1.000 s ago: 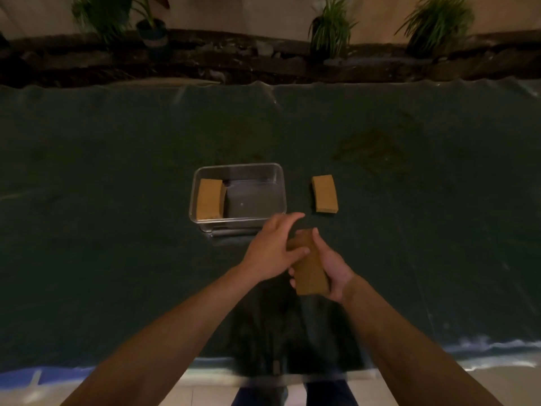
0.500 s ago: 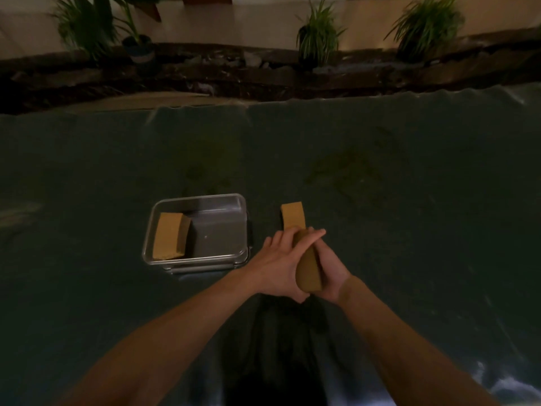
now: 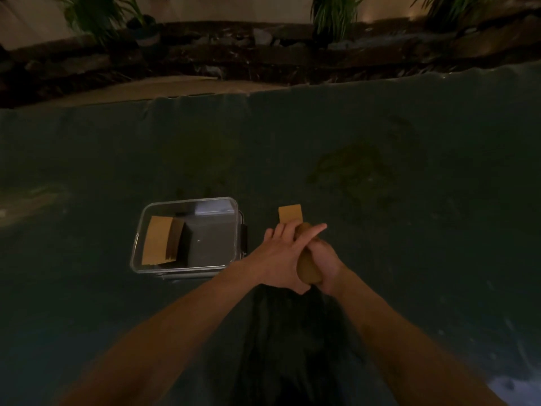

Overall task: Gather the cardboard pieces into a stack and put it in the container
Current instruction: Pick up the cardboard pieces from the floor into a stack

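Note:
Both my hands meet at the middle of the dark green table around a brown cardboard stack [image 3: 307, 268]. My right hand [image 3: 325, 263] cups it from below and the right. My left hand [image 3: 282, 254] lies over its top, fingers stretched forward. Just beyond my fingers a second cardboard piece [image 3: 289, 213] lies flat on the cloth, its near end hidden by my left hand. To the left stands a clear rectangular container [image 3: 137, 253]; one cardboard piece [image 3: 158, 240] leans against its left wall inside.
The dark green cloth [image 3: 409, 230] covers the whole table. Behind its far edge runs a stone bed [image 3: 263, 54] with potted plants [image 3: 333, 13]. A dark stain [image 3: 351, 165] marks the cloth to the back right.
My left hand has closed down over the stack held by my right hand, and both have moved forward to the lying piece. The view has shifted, so the container sits further left.

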